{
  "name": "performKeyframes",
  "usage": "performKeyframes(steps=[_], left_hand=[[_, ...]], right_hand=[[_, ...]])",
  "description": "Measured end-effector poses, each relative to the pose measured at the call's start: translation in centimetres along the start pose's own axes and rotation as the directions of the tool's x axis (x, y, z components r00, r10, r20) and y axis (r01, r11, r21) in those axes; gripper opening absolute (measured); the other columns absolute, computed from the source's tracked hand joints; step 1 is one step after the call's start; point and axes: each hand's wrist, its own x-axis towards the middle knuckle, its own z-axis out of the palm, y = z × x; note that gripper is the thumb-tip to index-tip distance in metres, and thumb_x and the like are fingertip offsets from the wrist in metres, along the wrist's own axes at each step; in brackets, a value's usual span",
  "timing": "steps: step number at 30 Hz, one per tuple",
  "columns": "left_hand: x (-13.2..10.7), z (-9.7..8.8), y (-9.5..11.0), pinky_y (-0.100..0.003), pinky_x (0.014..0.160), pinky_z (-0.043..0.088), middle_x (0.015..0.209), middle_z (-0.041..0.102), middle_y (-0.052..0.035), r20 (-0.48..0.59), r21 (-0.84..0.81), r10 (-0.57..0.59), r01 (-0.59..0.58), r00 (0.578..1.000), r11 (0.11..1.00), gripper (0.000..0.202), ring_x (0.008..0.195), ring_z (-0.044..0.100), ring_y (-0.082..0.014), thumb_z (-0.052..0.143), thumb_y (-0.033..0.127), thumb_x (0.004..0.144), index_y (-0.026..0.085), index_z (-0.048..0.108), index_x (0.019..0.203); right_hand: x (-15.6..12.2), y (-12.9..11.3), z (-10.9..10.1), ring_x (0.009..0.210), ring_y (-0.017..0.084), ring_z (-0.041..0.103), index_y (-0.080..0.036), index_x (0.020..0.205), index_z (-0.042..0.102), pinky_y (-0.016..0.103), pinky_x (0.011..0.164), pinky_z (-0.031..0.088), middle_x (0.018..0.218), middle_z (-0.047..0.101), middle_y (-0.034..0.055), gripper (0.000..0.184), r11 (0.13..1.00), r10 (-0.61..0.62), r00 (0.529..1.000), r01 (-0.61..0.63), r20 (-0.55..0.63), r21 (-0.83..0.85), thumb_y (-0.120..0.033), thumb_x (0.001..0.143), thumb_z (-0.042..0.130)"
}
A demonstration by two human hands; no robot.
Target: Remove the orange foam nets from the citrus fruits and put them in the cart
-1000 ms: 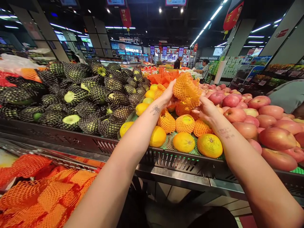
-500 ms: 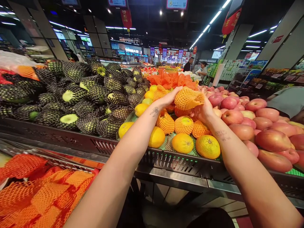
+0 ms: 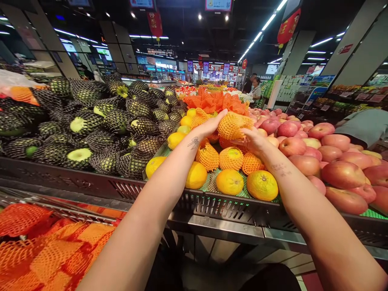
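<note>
Both my hands hold one fruit wrapped in an orange foam net (image 3: pixel 232 125) above the orange display. My left hand (image 3: pixel 209 127) curls against its left side, fingers closed on the net. From the right and below, my right hand (image 3: pixel 254 139) grips the same wrapped fruit. Beneath them lie oranges (image 3: pixel 229 181), some bare, some in orange nets (image 3: pixel 230 158), on a green mat in a black crate (image 3: pixel 230 206). The fruit inside the held net is hidden.
Green fruit in black nets (image 3: pixel 100 121) fill the bin on the left. Red apples (image 3: pixel 342 173) are piled on the right. A heap of loose orange nets (image 3: pixel 45 250) lies at lower left. A person's grey sleeve (image 3: pixel 363 125) shows at far right; other people stand far back.
My hands have lowered the net-wrapped fruit slightly toward the pile of oranges. The camera has shifted a little to the right.
</note>
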Motion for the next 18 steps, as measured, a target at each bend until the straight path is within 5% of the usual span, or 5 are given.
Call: performKeyframes(steps=[3,11,18], left_hand=[[0.0,0.0,-0.1,-0.032,0.071,0.048,0.071,0.062,-0.0069,0.063,0.055,-0.083,0.079,0.995,0.995,0.043,0.08,0.065,-0.0219,0.075,0.058,0.082,0.016,0.071,0.089],[-0.7,0.1,1.2,-0.021,0.063,0.039,0.071,0.057,0.0015,0.078,0.245,0.113,-0.129,0.99,0.961,0.024,0.068,0.052,-0.0105,0.081,0.028,0.08,0.017,0.059,0.078],[-1.0,0.3,1.7,-0.019,0.062,0.038,0.067,0.054,0.0033,0.121,0.123,0.14,-0.155,0.983,0.98,0.028,0.06,0.046,-0.0051,0.072,0.024,0.089,0.014,0.058,0.067]], right_hand=[[0.4,0.8,-0.3,0.104,0.032,0.069,-0.03,0.094,0.066,0.046,0.072,0.068,0.101,0.073,0.0024,0.044,0.999,0.021,0.999,-0.022,-0.032,-0.028,-0.02,0.053,0.081],[1.0,1.0,-0.6,0.1,0.027,0.069,-0.028,0.09,0.065,0.039,0.064,0.068,0.1,0.073,-0.0001,0.042,0.999,-0.021,0.978,0.015,-0.209,-0.033,-0.017,0.053,0.079],[0.8,0.3,-0.1,0.11,0.027,0.066,-0.027,0.089,0.065,0.042,0.077,0.067,0.103,0.073,-0.0002,0.035,0.999,-0.006,0.972,0.014,-0.233,0.034,-0.022,0.058,0.08]])
